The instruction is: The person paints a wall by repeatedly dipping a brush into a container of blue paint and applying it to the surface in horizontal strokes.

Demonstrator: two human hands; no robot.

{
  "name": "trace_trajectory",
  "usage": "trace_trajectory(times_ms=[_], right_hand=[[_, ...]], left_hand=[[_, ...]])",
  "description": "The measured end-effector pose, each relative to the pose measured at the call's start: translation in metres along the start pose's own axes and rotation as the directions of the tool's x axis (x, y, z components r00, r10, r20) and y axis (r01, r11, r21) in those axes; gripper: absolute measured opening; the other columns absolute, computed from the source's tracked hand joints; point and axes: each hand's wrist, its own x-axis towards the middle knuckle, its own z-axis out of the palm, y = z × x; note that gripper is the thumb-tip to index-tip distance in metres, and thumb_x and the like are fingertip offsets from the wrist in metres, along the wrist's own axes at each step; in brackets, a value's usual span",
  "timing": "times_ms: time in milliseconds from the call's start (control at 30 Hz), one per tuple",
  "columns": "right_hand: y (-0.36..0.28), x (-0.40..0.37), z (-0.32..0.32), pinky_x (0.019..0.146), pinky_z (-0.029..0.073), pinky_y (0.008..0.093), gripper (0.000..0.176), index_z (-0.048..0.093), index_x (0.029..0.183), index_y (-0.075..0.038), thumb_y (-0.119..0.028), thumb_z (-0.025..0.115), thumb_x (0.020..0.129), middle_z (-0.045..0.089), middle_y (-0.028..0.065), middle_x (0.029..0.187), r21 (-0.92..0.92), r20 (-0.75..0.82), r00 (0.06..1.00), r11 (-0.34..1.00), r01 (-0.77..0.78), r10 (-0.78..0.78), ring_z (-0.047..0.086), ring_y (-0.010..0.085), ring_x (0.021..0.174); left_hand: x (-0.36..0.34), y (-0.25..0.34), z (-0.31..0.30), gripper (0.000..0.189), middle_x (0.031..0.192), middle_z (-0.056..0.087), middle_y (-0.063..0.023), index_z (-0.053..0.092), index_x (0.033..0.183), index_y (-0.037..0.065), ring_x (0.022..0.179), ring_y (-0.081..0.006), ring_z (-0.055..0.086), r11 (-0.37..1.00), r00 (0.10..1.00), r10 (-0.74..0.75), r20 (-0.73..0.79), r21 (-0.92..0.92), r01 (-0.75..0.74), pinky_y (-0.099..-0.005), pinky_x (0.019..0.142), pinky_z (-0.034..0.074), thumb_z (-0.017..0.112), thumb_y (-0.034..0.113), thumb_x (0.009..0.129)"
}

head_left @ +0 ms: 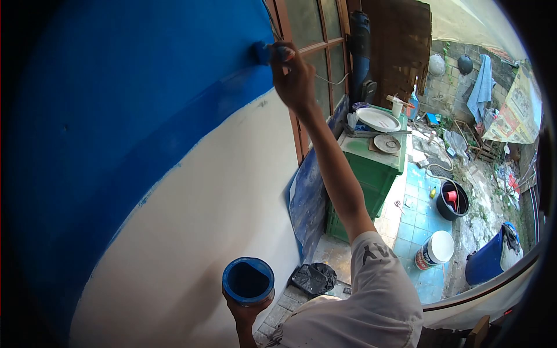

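My right hand (pixel 295 75) is raised to the upper wall, closed round a paintbrush (pixel 263 53) whose blue bristles touch the blue-painted surface close to the window frame. Below, my left hand (pixel 246 310) grips a paint can (pixel 248 300) from underneath, its rim smeared blue. The can is held upright in front of the white lower wall, and dark blue paint shows inside. Blue paint (pixel 145 87) covers the upper wall, with a slanting, uneven edge above the white part (pixel 209 191).
A brown-framed window (pixel 318 45) borders the wall. Right of my arm stands a green cabinet (pixel 371 174) bearing a white lid (pixel 377 119). Farther right are a white bucket (pixel 441 248), a black tub (pixel 447 210) and a blue bin (pixel 484 258). A black plastic bag (pixel 314 278) lies by the wall.
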Motion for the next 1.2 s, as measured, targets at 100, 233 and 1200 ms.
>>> trace_trajectory(times_ms=[100,233,1200], right_hand=[[-0.051,-0.004,0.002,0.075,0.063,0.0346,0.016,0.063,0.110,0.001,-0.014,0.058,0.106,0.074,0.0203,0.102,0.100,0.051,0.998,0.994,-0.047,0.042,0.078,0.0312,0.089],[-0.050,0.018,-0.016,0.074,0.065,0.0326,0.023,0.060,0.115,0.004,-0.015,0.049,0.110,0.074,0.0194,0.107,0.384,-0.067,0.990,0.919,-0.090,0.125,0.077,0.0231,0.089],[-0.120,-0.036,0.025,0.069,0.058,0.0312,0.014,0.066,0.111,0.001,-0.007,0.056,0.106,0.075,0.0137,0.094,-0.040,-0.081,0.996,0.998,0.044,-0.047,0.076,0.0193,0.077]], left_hand=[[-0.006,-0.004,-0.006,0.130,0.139,0.057,-0.0153,0.032,0.151,0.006,0.128,-0.0306,0.059,1.000,1.000,-0.017,-0.008,0.010,0.017,-0.0478,0.110,0.048,0.106,0.023,0.046],[-0.006,-0.004,-0.015,0.131,0.138,0.057,-0.0153,0.031,0.151,0.005,0.127,-0.0307,0.060,0.997,1.000,-0.021,0.000,0.075,0.021,-0.0471,0.109,0.048,0.107,0.024,0.046],[-0.030,0.016,-0.032,0.130,0.138,0.058,-0.0148,0.033,0.153,0.005,0.127,-0.0303,0.061,0.991,0.996,0.044,0.073,-0.132,-0.034,-0.0449,0.107,0.052,0.107,0.024,0.047]])
